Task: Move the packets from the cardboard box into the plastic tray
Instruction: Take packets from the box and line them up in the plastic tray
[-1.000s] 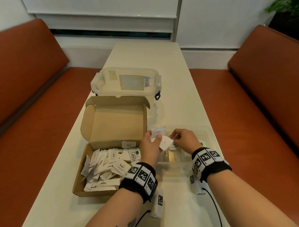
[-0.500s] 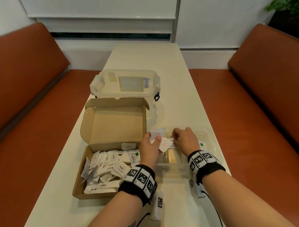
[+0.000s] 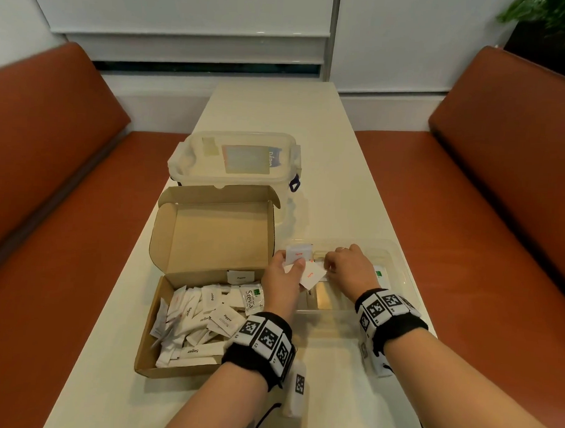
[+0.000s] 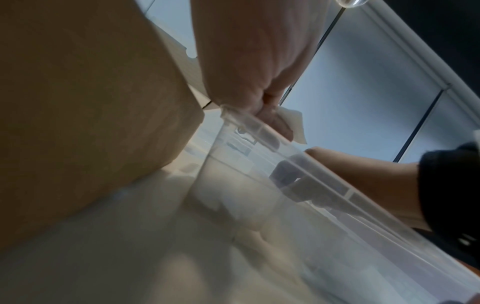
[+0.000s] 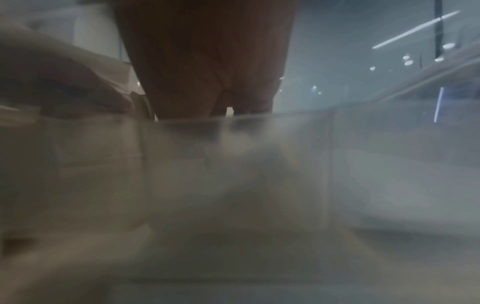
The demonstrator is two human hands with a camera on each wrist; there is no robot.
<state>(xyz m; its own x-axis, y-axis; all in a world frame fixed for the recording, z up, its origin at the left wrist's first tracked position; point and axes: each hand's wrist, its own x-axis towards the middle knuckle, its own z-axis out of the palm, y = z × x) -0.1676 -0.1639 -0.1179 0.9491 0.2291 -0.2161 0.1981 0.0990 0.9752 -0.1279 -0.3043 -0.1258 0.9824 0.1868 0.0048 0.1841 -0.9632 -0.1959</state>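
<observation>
Lidded tub (image 3: 235, 160) behind cardboard box (image 3: 208, 243), plastic tray (image 3: 398, 267) beside

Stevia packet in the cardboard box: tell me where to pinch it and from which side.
Pinch the Stevia packet by its upper short edge, coming from above. It lies tilted on the heap at the cardboard box's right end, so that edge looks free for the fingers.

The upright cardboard box lid (image 3: 222, 234) and lidded container (image 3: 235, 160) block the far left; table (image 3: 311, 118) beyond lies open.
</observation>
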